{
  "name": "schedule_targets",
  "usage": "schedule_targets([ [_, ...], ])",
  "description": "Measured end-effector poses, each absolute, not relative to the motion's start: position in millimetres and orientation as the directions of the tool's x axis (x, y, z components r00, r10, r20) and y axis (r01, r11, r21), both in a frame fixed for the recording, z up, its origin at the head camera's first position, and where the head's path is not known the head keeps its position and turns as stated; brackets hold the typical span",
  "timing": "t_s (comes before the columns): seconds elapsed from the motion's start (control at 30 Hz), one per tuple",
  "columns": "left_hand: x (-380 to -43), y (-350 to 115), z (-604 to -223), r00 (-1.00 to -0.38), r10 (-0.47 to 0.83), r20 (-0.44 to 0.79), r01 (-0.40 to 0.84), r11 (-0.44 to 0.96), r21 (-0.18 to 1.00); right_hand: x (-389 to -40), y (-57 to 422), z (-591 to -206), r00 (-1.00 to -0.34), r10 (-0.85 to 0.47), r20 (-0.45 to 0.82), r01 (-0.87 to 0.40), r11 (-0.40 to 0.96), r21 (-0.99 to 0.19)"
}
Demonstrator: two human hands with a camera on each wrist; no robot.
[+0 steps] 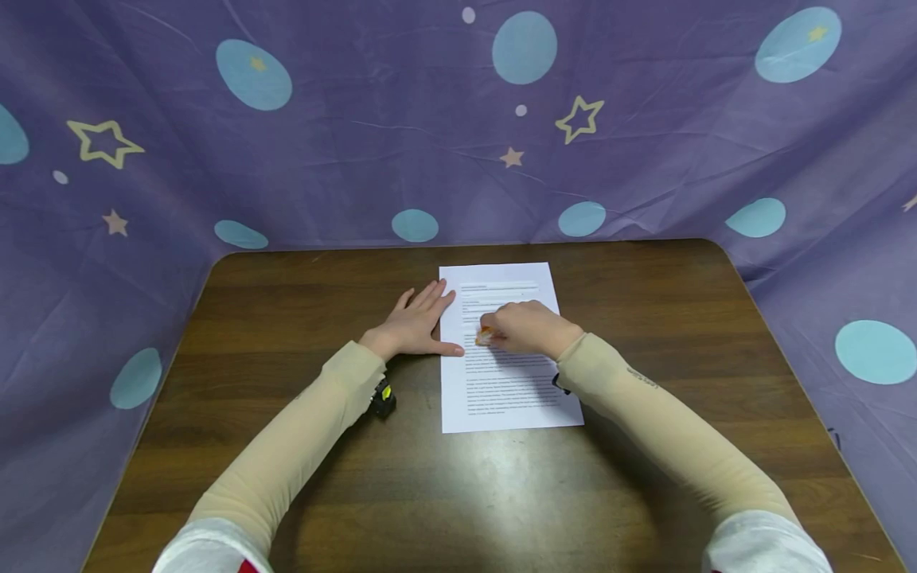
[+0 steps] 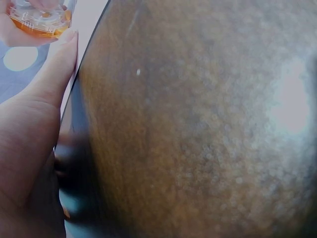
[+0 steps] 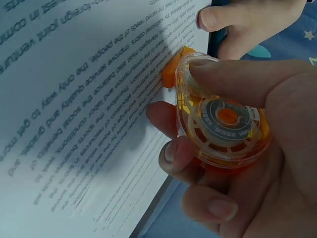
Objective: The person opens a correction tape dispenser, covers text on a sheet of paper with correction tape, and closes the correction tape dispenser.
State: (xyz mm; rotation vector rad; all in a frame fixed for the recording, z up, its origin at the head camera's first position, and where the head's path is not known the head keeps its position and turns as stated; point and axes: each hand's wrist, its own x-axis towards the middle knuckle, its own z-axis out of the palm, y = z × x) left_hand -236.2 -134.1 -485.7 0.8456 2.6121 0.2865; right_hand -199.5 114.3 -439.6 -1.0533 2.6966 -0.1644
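Note:
A printed sheet of paper (image 1: 516, 402) lies on the wooden table. My right hand (image 1: 528, 326) grips a correction tape dispenser (image 3: 225, 121), clear-bodied with orange parts and a round reel inside. Its orange tip (image 3: 172, 69) is right at the printed lines, around the upper middle of the page. The thumb lies along one side of the dispenser, and the other fingers curl under it. With fingers spread, my left hand (image 1: 415, 325) rests flat at the sheet's left edge, thumb on the paper. Bright white bands cross some of the upper lines of text.
The brown wooden table (image 1: 308, 318) extends around the sheet on all sides. Behind it and along both sides hangs a purple curtain (image 1: 344, 159) with stars and blue dots. A black wrist device (image 1: 383, 400) sits under the left wrist.

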Motion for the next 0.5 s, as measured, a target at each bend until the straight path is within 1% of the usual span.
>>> schedule_targets([
  [0.1, -236, -133, -484, -0.748, 0.6, -0.285, 0.522, 0.796, 0.306, -199, 112, -440, -0.714, -0.678, -0.175, -0.653, 0.735, -0.185],
  [0.27, -239, -134, -492, -0.751, 0.594, -0.287, 0.514, 0.8, 0.311, -196, 108, -441, -0.73, -0.666, -0.152, -0.648, 0.746, -0.156],
  [0.5, -241, -136, -497, -0.751, 0.598, -0.279, 0.508, 0.794, 0.334, -192, 105, -442, -0.758, -0.634, -0.154, -0.621, 0.773, -0.13],
])
